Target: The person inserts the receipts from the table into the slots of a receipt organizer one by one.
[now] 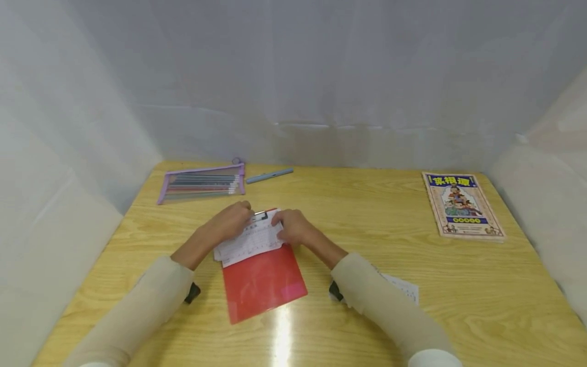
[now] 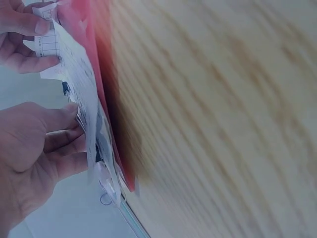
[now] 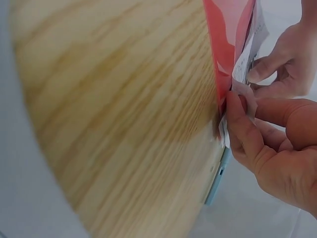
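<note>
A red clipboard [image 1: 263,285] lies at a slant on the table, a metal clip [image 1: 260,216] at its far end. Printed paper [image 1: 249,244] covers its upper part, the sheet's edge lifted off the board in both wrist views. At the clip, my left hand [image 1: 236,220] pinches with thumb and fingers; its fingertips are partly hidden from above. My right hand [image 1: 293,227] pinches the paper's right edge between thumb and fingers, and the paper bends there in the right wrist view [image 3: 245,94].
A purple-edged clear pencil pouch [image 1: 202,184] with several pencils lies at the back left, beside a blue pen [image 1: 269,176]. An illustrated book [image 1: 463,205] lies at the right. More printed paper [image 1: 403,286] sits partly under my right forearm.
</note>
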`<state>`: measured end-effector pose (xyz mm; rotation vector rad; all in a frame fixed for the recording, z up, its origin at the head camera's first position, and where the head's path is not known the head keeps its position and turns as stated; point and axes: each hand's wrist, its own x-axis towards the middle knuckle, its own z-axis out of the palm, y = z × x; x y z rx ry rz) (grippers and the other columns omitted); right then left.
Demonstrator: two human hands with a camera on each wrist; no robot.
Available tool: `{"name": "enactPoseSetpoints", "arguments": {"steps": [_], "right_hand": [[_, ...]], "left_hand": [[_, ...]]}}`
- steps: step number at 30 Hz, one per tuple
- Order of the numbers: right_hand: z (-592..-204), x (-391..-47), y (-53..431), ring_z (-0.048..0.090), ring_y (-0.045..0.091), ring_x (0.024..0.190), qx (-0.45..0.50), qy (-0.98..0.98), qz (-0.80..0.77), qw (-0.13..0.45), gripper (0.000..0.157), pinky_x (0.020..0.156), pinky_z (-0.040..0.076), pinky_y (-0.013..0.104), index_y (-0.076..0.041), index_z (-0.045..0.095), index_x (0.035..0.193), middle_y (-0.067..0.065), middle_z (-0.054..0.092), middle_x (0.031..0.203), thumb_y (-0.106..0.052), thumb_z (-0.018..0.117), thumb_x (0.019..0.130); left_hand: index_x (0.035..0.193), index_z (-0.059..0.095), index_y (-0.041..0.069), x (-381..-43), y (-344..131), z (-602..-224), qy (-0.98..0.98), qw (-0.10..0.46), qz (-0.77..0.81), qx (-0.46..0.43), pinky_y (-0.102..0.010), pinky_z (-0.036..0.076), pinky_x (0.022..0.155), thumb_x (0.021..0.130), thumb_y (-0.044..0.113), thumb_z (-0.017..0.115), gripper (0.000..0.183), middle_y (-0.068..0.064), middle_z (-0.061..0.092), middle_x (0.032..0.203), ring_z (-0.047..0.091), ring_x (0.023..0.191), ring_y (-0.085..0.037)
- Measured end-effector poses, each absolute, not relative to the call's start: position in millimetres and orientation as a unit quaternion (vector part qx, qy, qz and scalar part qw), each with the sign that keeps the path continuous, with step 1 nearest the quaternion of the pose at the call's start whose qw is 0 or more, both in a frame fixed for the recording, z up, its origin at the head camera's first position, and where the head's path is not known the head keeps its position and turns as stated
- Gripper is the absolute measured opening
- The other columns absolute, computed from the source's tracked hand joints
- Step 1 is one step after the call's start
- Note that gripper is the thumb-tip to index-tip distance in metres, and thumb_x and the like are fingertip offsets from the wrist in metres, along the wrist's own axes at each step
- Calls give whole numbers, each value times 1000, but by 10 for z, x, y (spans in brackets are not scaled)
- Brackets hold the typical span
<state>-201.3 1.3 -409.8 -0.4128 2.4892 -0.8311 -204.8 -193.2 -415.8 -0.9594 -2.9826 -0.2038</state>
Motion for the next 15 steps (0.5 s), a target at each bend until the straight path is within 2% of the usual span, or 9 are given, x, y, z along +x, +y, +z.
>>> {"name": "enactPoseSetpoints", "arguments": {"steps": [5,15], "right_hand": [[-4099,-2022,5,59,15,71,-152,911,-304,235,37,54,50,21,-5,61,119,13,56,124,4,60,84],[-4110,-2025,-12,59,15,66,-143,908,-312,241,35,54,51,22,-5,60,119,13,55,126,4,58,85]], "left_hand": [[90,70,-3,-2065,-1934,-4181,-948,4,-70,-312,-35,52,70,88,1,59,12,-14,60,87,59,77,-24],[92,70,-3,-2040,-1939,-4179,-951,4,-51,-304,-33,52,71,89,-1,57,14,-14,61,88,60,80,-25]]}}
